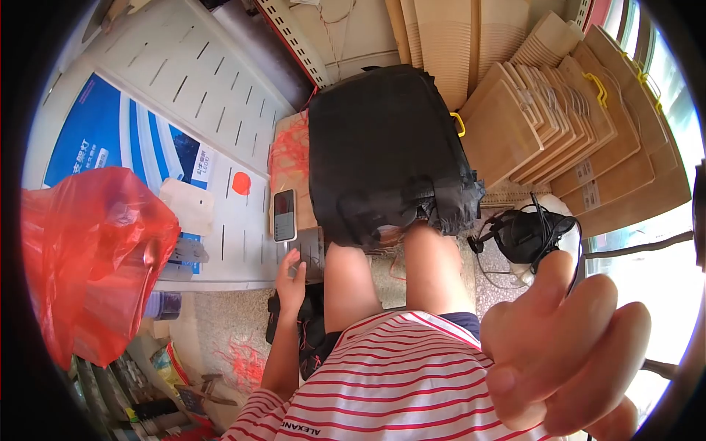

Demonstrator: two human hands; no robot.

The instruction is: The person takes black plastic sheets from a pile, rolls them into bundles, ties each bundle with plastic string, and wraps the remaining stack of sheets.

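My left hand (292, 283) is low at the left of my knees, fingers apart and empty, just below a phone (284, 215) that stands by the shelf edge with a white plug at its lower end. Close to the camera at the right is my right hand (570, 345), its fingers curled; whether anything is between them is hidden. A large black wrapped bundle (390, 147) lies in front of my knees, its lower edge ragged. Beyond my right hand, a black device with cables (523, 234) rests on a pale object.
A red plastic bag (103, 257) and a blue printed box (110, 143) are on the white perforated shelf (220, 95) at the left. Wooden boards (500, 125) stand at the upper right. Red strands (243, 364) lie on the floor.
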